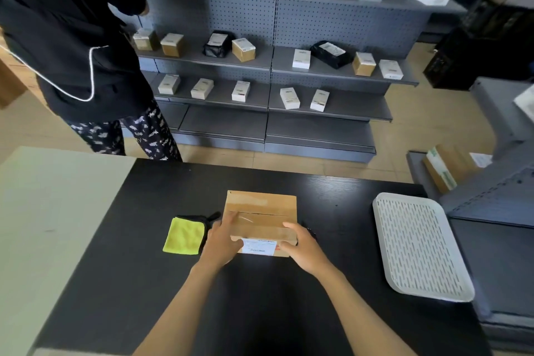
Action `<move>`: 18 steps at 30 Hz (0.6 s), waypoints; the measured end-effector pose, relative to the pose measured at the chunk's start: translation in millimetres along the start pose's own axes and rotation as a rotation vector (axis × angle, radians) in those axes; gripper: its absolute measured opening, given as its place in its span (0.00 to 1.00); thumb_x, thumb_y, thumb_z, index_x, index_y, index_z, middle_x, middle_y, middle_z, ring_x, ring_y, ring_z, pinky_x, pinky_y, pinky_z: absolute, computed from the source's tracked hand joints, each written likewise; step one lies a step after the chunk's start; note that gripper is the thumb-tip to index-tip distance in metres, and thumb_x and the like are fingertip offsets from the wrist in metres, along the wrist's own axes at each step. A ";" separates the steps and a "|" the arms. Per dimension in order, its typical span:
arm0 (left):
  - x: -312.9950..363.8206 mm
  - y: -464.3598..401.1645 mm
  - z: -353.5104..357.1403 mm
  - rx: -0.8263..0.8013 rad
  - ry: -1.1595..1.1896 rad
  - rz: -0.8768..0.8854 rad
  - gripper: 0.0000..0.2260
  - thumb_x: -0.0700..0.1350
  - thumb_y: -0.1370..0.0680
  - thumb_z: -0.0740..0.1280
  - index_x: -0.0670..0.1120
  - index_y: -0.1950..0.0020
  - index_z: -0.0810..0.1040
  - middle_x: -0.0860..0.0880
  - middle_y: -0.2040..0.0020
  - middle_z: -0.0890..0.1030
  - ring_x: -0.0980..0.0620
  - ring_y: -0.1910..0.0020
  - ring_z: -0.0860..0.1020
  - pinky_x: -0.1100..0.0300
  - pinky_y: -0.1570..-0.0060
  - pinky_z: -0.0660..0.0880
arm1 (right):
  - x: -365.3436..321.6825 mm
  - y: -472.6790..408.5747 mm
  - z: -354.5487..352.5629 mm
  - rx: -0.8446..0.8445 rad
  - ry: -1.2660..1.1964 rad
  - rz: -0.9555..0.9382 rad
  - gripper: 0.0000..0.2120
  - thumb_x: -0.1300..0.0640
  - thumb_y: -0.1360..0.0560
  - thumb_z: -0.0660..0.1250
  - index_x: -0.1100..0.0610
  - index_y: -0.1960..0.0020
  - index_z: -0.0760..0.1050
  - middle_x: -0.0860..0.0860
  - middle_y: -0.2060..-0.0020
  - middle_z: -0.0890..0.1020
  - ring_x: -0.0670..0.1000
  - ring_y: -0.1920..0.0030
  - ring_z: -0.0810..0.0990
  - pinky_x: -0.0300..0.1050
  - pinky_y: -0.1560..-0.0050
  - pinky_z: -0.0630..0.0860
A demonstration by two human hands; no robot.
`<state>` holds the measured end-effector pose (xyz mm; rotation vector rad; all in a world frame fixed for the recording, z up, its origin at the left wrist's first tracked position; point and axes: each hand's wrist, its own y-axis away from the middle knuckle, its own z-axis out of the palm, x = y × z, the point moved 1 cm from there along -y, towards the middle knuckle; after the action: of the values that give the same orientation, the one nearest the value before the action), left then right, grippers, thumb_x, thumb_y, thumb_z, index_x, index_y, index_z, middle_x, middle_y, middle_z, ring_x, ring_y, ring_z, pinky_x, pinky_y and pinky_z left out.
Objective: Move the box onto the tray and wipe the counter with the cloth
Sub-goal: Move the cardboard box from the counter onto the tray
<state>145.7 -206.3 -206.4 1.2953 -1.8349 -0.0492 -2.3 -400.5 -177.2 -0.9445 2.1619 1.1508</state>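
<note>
A taped brown cardboard box [261, 211] with a white label on its near side sits mid-counter on the black counter [144, 269]. My left hand [222, 243] grips its near left corner and my right hand [300, 248] grips its near right corner. A folded yellow cloth [183, 235] with a black edge lies flat just left of the box, beside my left hand. The white slotted tray [419, 246] rests empty at the counter's right end, well apart from the box.
A person in dark clothes [72, 37] stands beyond the counter's far left corner. Grey shelves [271, 66] with small boxes and black parcels fill the back. A pale surface [43, 211] adjoins the counter on the left; grey shelving [491, 211] stands at right.
</note>
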 end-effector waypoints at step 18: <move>90.4 33.9 -7.7 0.226 0.119 0.225 0.32 0.42 0.27 0.73 0.60 0.25 0.71 0.45 0.31 0.75 0.41 0.33 0.72 0.55 0.36 0.66 | -3.3 31.4 -45.6 0.306 -0.300 -0.113 0.24 0.53 0.19 0.68 0.45 0.24 0.69 0.44 0.20 0.65 0.47 0.20 0.62 0.52 0.21 0.63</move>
<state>117.7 -258.3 -129.6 1.2061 -1.9120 0.3585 -29.5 -425.8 -135.9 -0.6992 1.9423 0.8180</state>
